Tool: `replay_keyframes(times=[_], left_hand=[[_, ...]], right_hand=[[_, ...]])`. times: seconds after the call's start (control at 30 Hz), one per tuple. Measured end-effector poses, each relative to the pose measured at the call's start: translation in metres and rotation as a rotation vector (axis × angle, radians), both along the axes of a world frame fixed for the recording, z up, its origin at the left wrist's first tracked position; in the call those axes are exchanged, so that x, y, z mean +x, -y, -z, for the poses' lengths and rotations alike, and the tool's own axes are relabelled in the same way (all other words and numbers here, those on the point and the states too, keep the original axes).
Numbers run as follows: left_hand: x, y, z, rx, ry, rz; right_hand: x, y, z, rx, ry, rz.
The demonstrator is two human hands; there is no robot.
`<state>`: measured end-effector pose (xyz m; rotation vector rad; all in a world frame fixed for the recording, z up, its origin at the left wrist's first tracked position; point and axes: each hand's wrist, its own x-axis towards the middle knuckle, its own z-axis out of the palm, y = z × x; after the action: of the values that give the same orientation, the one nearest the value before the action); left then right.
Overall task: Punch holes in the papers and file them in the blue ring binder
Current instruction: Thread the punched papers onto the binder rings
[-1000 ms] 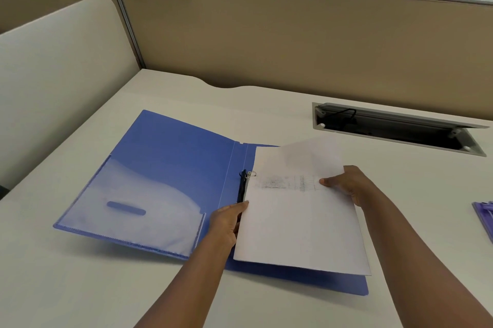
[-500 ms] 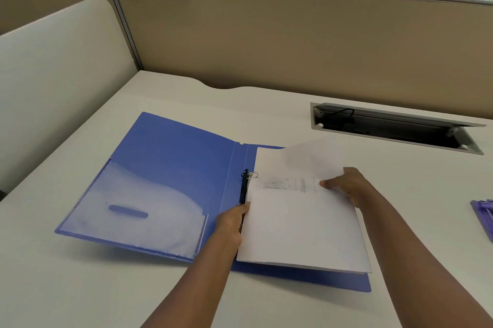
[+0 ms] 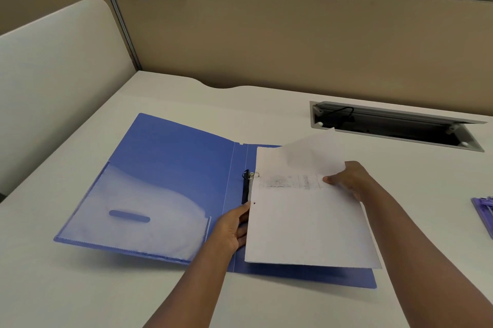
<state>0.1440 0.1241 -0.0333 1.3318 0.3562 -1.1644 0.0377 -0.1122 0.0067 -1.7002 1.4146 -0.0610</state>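
Observation:
The blue ring binder point(image 3: 170, 167) lies open flat on the white desk, its clear inner pocket point(image 3: 138, 218) on the left cover. Its black ring mechanism point(image 3: 246, 186) runs along the spine, with a metal ring showing at the top. White papers point(image 3: 306, 226) lie over the right cover, their left edge against the rings and a punched hole visible near that edge. My left hand point(image 3: 232, 229) grips the papers' left edge beside the mechanism. My right hand point(image 3: 349, 179) pinches their right side, and the far corner curls upward.
A recessed cable tray point(image 3: 394, 124) with an open lid sits at the back right of the desk point(image 3: 80, 287). A purple object point(image 3: 484, 214) pokes in at the right edge. Beige partition walls point(image 3: 293, 39) close the back and left.
The papers' left edge has settled a little closer onto the ring mechanism; both hands keep their hold and have barely shifted.

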Motion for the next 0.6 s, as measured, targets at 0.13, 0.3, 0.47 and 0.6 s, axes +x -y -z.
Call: replay_keyframes(times=[0.13, 0.3, 0.47, 0.6], left_hand=[[0.0, -0.001, 0.0, 0.005, 0.043, 0.028], [0.001, -0.005, 0.0, -0.024, 0.042, 0.024], [0.002, -0.007, 0.004, -0.059, 0.028, -0.005], [0.003, -0.006, 0.006, -0.067, 0.002, -0.046]], right_hand=[[0.002, -0.002, -0.007, -0.059, -0.008, -0.026], [0.0, 0.001, -0.006, 0.019, -0.007, -0.011], [-0.004, 0.0, -0.012, 0.091, 0.039, -0.013], [-0.007, -0.007, -0.018, 0.156, 0.117, 0.005]])
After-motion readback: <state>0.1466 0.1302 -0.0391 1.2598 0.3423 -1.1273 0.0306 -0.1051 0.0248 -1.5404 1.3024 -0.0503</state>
